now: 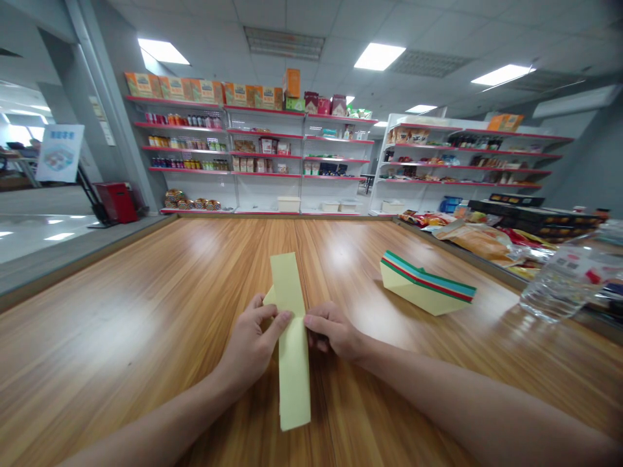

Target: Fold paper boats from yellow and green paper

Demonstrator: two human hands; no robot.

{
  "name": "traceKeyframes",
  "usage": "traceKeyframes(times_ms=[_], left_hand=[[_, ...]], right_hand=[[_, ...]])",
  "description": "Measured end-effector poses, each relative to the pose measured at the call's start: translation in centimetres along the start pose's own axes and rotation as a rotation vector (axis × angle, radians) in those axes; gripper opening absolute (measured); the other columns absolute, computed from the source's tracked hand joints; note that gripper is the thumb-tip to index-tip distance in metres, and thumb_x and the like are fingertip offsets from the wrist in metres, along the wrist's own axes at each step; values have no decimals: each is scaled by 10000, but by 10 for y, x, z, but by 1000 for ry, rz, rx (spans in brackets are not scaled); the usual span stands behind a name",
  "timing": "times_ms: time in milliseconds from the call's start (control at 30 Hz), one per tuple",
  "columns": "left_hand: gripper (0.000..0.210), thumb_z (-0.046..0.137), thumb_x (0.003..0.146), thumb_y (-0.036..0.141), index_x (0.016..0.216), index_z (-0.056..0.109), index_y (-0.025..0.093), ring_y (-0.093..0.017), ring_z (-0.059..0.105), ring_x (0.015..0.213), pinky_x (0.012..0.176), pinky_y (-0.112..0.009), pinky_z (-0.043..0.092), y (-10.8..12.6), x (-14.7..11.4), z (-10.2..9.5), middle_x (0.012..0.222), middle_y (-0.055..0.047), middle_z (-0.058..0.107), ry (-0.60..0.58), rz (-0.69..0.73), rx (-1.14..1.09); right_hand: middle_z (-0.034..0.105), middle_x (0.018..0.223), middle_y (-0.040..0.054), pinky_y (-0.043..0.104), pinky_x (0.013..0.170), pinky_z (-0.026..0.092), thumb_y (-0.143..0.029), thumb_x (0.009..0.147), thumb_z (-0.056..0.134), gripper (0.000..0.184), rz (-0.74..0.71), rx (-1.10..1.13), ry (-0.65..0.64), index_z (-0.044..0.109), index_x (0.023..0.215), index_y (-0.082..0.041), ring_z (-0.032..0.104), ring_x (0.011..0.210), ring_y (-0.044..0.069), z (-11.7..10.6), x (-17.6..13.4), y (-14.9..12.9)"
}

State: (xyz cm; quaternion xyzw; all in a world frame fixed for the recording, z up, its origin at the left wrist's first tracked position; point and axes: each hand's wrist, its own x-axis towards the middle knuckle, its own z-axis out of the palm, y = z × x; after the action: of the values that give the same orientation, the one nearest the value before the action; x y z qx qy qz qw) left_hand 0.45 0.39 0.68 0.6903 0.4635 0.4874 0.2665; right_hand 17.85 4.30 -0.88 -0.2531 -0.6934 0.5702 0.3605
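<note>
A long strip of folded pale yellow paper (293,370) is held upright over the table, its length running away from me. My left hand (253,334) pinches its left edge, the thumb lying on the front face near the middle. A small pointed flap of the same paper sticks out just above those fingers. On the opposite edge, my right hand (335,331) grips the strip between thumb and curled fingers. To the right on the table rests a folded paper boat (423,288), pale yellow with green, blue, white and red stripes along its top; neither hand touches it.
The wooden table (146,311) has a raised rim. A clear plastic bottle (552,285) lies at the right, beside packaged snacks (479,240) and black boxes (530,214). Stocked shelves (265,136) stand beyond the table, with a red box (117,201) on the floor at left.
</note>
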Motion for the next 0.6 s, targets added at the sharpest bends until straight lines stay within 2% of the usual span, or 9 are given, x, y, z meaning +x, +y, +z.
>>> traceKeyframes(times_ms=[267, 433, 600], left_hand=[[348, 497, 853, 373, 566, 555, 184, -180, 513, 781, 701, -275, 414, 1, 0, 1, 737, -24, 495, -8, 3, 10], [360, 496, 853, 371, 547, 535, 185, -176, 514, 772, 707, -270, 413, 1, -1, 2, 712, -18, 483, -9, 2, 20], [354, 503, 847, 371, 549, 536, 182, -172, 514, 757, 685, -264, 418, 1, -1, 2, 721, -21, 487, -8, 5, 11]], right_hand=[[402, 350, -42, 177, 293, 204, -379, 750, 482, 364, 37, -65, 5, 496, 470, -146, 327, 291, 55, 3, 1, -3], [352, 311, -57, 176, 296, 190, -293, 732, 475, 344, -5, -109, 27, 455, 414, -161, 280, 284, 46, 6, 0, -7], [382, 343, -44, 188, 300, 191, -382, 761, 467, 382, 27, -92, 16, 477, 454, -155, 308, 290, 55, 5, -1, -3]])
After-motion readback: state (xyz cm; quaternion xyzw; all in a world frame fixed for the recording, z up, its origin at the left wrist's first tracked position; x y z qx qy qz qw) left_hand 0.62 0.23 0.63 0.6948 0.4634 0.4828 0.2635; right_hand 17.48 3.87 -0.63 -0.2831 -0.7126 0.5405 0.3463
